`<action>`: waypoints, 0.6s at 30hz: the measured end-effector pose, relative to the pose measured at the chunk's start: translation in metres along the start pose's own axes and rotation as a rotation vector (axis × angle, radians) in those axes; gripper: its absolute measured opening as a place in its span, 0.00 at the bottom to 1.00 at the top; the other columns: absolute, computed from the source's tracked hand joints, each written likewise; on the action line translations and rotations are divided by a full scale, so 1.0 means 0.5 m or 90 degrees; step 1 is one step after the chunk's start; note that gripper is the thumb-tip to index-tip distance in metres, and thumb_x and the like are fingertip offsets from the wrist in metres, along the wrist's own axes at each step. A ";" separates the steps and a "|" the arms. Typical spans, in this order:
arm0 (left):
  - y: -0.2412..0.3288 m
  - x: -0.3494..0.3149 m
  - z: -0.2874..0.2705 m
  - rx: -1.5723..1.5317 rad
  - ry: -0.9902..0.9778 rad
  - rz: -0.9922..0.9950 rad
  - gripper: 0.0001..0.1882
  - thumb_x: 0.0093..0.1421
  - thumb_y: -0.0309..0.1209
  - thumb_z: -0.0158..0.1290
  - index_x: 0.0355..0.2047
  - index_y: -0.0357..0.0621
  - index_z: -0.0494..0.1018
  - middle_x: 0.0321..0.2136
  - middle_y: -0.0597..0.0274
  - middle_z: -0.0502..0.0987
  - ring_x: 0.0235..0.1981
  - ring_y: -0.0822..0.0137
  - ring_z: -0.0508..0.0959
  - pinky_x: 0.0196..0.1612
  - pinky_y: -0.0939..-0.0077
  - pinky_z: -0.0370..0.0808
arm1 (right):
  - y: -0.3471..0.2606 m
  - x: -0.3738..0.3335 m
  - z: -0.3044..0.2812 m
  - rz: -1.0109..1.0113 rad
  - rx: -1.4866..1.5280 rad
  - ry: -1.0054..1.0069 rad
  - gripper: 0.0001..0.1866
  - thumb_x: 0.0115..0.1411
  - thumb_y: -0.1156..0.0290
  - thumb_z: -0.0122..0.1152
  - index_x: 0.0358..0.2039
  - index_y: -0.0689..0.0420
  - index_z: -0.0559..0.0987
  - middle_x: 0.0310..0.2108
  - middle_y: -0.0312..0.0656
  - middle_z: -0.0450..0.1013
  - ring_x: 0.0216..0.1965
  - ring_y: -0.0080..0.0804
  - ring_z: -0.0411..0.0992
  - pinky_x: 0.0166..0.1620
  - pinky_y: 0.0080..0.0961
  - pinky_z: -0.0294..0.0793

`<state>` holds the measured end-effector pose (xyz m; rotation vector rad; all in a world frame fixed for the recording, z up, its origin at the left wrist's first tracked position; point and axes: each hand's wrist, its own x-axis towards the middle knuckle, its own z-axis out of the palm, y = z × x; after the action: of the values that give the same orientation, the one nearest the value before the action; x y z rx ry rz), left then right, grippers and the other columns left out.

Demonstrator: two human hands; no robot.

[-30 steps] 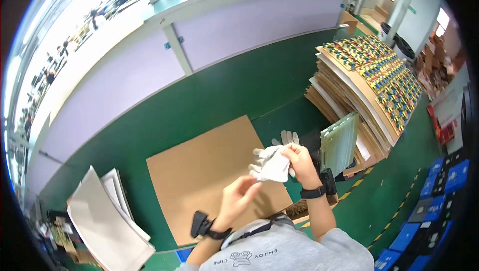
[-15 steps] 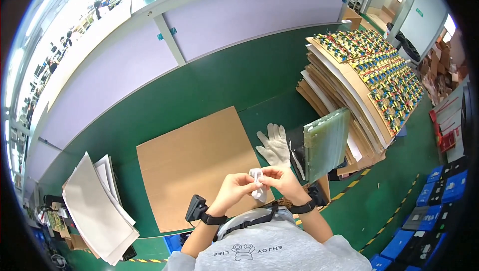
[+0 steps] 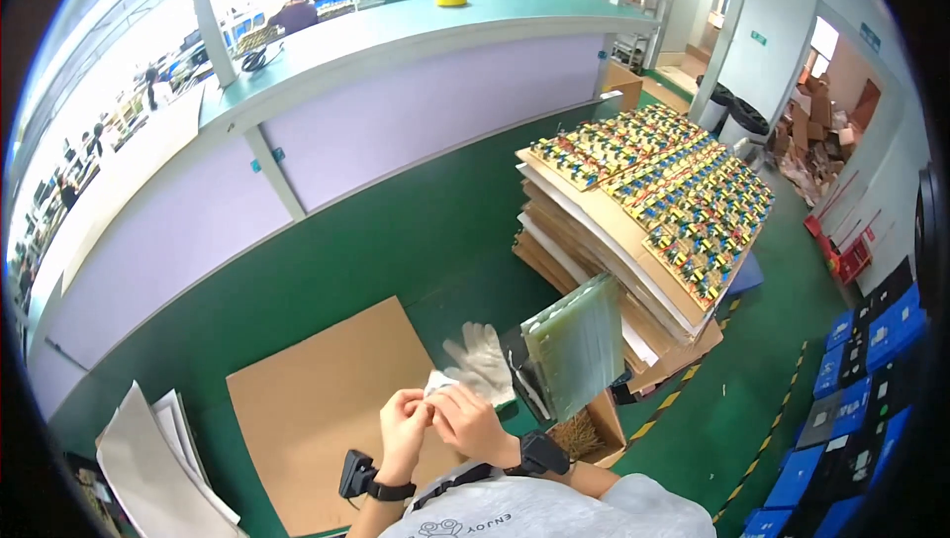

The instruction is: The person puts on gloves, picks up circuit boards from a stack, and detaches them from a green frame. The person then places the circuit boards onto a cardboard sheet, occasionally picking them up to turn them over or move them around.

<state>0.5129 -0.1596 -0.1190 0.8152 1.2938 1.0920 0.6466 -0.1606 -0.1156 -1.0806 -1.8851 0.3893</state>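
My left hand (image 3: 404, 427) and my right hand (image 3: 469, 423) are pressed together in front of my chest, both pinching a small white glove (image 3: 436, 383) of which only a corner shows. A second white glove (image 3: 481, 360) lies flat on the green floor just beyond my fingers. A green circuit board panel (image 3: 578, 344) stands upright to the right of my hands. A brown cardboard sheet (image 3: 315, 409) lies on the floor under and to the left of my hands. Both wrists carry black bands.
A tall stack of cardboard sheets (image 3: 594, 271) topped with colourful circuit boards (image 3: 661, 194) stands at the right. Blue bins (image 3: 876, 340) line the far right. White sheets (image 3: 148, 459) lie at lower left. A long counter (image 3: 396, 38) runs behind, with a person (image 3: 294, 9) beyond it.
My hands have come down and closer together. The white glove, earlier held up and spread in my right hand, is now bunched between both hands. The view has tilted upward.
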 end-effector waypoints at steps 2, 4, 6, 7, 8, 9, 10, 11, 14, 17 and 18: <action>-0.001 0.001 -0.010 -0.022 -0.006 0.063 0.07 0.60 0.25 0.53 0.36 0.33 0.74 0.28 0.61 0.79 0.27 0.75 0.78 0.30 0.80 0.77 | 0.010 -0.003 0.004 0.066 0.009 -0.067 0.12 0.51 0.76 0.58 0.38 0.60 0.75 0.34 0.49 0.73 0.35 0.48 0.74 0.36 0.36 0.75; -0.004 0.000 -0.017 0.047 0.004 0.099 0.06 0.60 0.26 0.54 0.32 0.34 0.75 0.26 0.62 0.79 0.26 0.75 0.78 0.30 0.81 0.76 | 0.017 -0.010 0.005 0.121 0.007 -0.190 0.12 0.51 0.76 0.56 0.38 0.62 0.74 0.34 0.52 0.74 0.35 0.51 0.74 0.35 0.38 0.75; -0.011 -0.005 -0.014 0.166 0.006 0.180 0.07 0.59 0.27 0.57 0.29 0.34 0.76 0.23 0.61 0.79 0.25 0.74 0.78 0.29 0.80 0.75 | 0.025 -0.019 0.004 0.168 -0.012 -0.382 0.11 0.51 0.78 0.54 0.38 0.63 0.74 0.35 0.56 0.74 0.35 0.55 0.75 0.35 0.40 0.76; -0.014 -0.010 -0.010 0.251 -0.001 0.241 0.06 0.58 0.27 0.57 0.29 0.34 0.76 0.23 0.60 0.79 0.24 0.74 0.78 0.29 0.79 0.75 | 0.031 -0.020 0.006 0.209 0.072 -0.402 0.13 0.53 0.79 0.52 0.41 0.64 0.73 0.37 0.55 0.74 0.38 0.50 0.74 0.38 0.38 0.75; -0.016 -0.016 -0.007 0.343 -0.009 0.286 0.06 0.57 0.26 0.57 0.30 0.34 0.76 0.23 0.59 0.79 0.24 0.73 0.78 0.28 0.79 0.74 | 0.039 -0.021 0.006 0.258 0.153 -0.427 0.15 0.55 0.79 0.50 0.44 0.65 0.72 0.38 0.54 0.74 0.40 0.46 0.74 0.41 0.35 0.74; -0.018 -0.023 -0.002 0.368 -0.010 0.347 0.05 0.57 0.24 0.57 0.31 0.33 0.75 0.21 0.55 0.78 0.21 0.68 0.77 0.27 0.76 0.74 | 0.048 -0.019 0.011 0.305 0.233 -0.450 0.16 0.57 0.79 0.48 0.47 0.66 0.71 0.40 0.53 0.74 0.43 0.41 0.74 0.45 0.33 0.73; -0.017 -0.029 0.000 0.377 -0.031 0.343 0.05 0.57 0.24 0.56 0.31 0.34 0.74 0.22 0.53 0.77 0.22 0.64 0.77 0.28 0.74 0.73 | 0.059 -0.019 0.012 0.309 0.312 -0.472 0.18 0.59 0.80 0.46 0.50 0.67 0.70 0.42 0.52 0.75 0.46 0.36 0.74 0.48 0.30 0.73; -0.016 -0.035 0.001 0.385 -0.054 0.333 0.04 0.57 0.24 0.56 0.31 0.35 0.74 0.23 0.51 0.76 0.23 0.59 0.77 0.28 0.71 0.73 | 0.068 -0.012 0.030 0.370 0.567 -0.307 0.21 0.60 0.81 0.44 0.55 0.65 0.69 0.49 0.48 0.72 0.52 0.26 0.67 0.53 0.26 0.68; -0.012 -0.044 0.002 0.393 -0.113 0.387 0.04 0.57 0.24 0.54 0.32 0.36 0.72 0.24 0.48 0.75 0.24 0.53 0.76 0.28 0.67 0.72 | 0.107 -0.011 0.057 0.685 1.104 -0.070 0.20 0.62 0.82 0.40 0.54 0.65 0.69 0.50 0.46 0.71 0.52 0.34 0.70 0.55 0.29 0.70; -0.011 -0.045 -0.002 0.368 -0.155 0.357 0.04 0.57 0.23 0.54 0.32 0.36 0.73 0.24 0.49 0.75 0.25 0.53 0.77 0.29 0.66 0.72 | 0.109 -0.035 0.115 0.763 1.082 0.051 0.15 0.67 0.72 0.39 0.48 0.61 0.72 0.45 0.44 0.73 0.44 0.36 0.74 0.47 0.33 0.76; -0.012 -0.045 -0.003 0.356 -0.152 0.351 0.04 0.57 0.24 0.54 0.32 0.36 0.73 0.24 0.49 0.75 0.25 0.53 0.77 0.29 0.67 0.72 | 0.110 -0.044 0.131 0.779 1.134 0.056 0.16 0.68 0.68 0.39 0.47 0.59 0.73 0.44 0.43 0.73 0.42 0.35 0.74 0.45 0.32 0.77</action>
<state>0.5136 -0.1827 -0.1174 1.7460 1.2089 1.0105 0.6263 -0.1369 -0.1983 -0.6457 -0.0234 2.0442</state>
